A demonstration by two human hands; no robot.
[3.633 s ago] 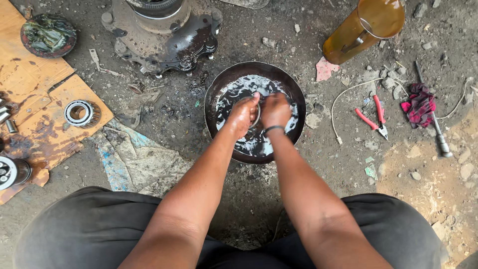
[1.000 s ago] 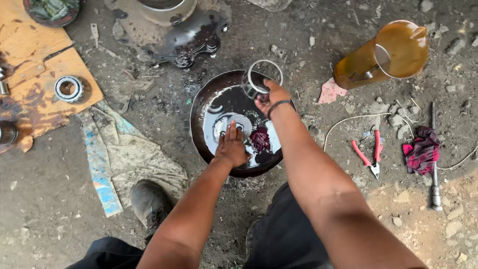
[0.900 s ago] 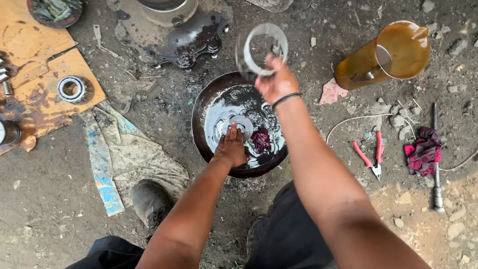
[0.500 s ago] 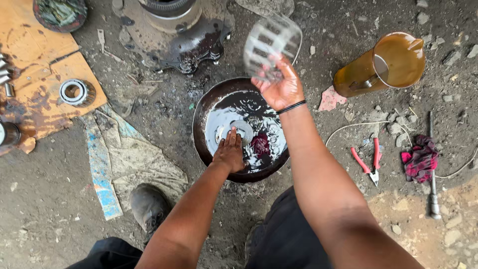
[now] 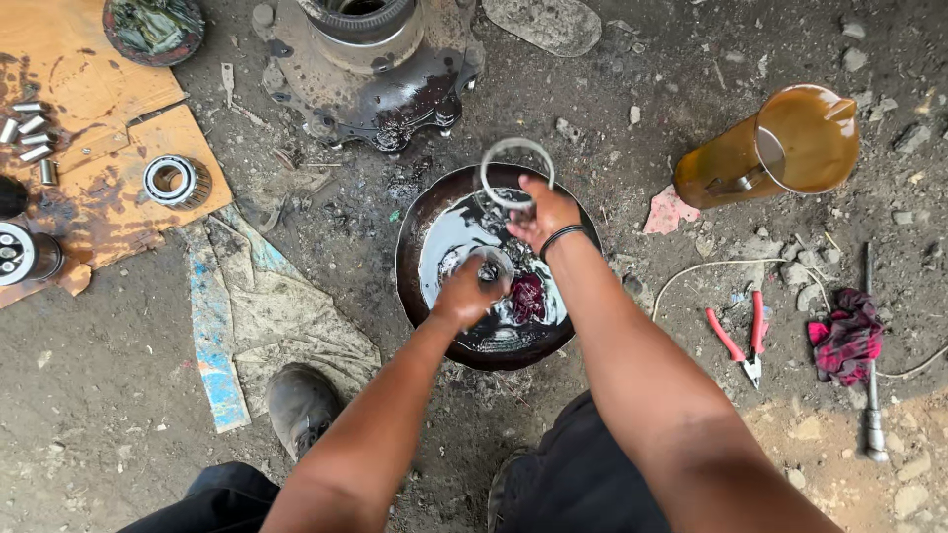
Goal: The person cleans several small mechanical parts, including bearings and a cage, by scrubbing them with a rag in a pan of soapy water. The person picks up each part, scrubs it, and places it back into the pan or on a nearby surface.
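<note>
Right hand (image 5: 545,212) pinches a thin metal ring (image 5: 516,174) at its lower edge, fingers closed on it, ring held just above the far rim of the round dark pan (image 5: 410,286). Left hand (image 5: 466,292) is down in the pan, fingers curled around a small round metal part (image 5: 491,266); can't tell what kind of part it is. Pan holds dark oily liquid with a red rag (image 5: 528,297) lying in it, just right of the left hand. Black band on the right wrist. Beyond the pan: greasy wheel hub (image 5: 370,64) on the dirt. Left side: cardboard sheet (image 5: 89,118) carrying a roller bearing (image 5: 176,182) and several loose steel rollers (image 5: 28,128). Dirty cloth (image 5: 267,306) between cardboard and pan, shoe (image 5: 299,405) at its near edge. Right side: amber plastic jug (image 5: 785,148), red-handled pliers (image 5: 739,331), red checked rag (image 5: 847,334), all well apart from the pan.
</note>
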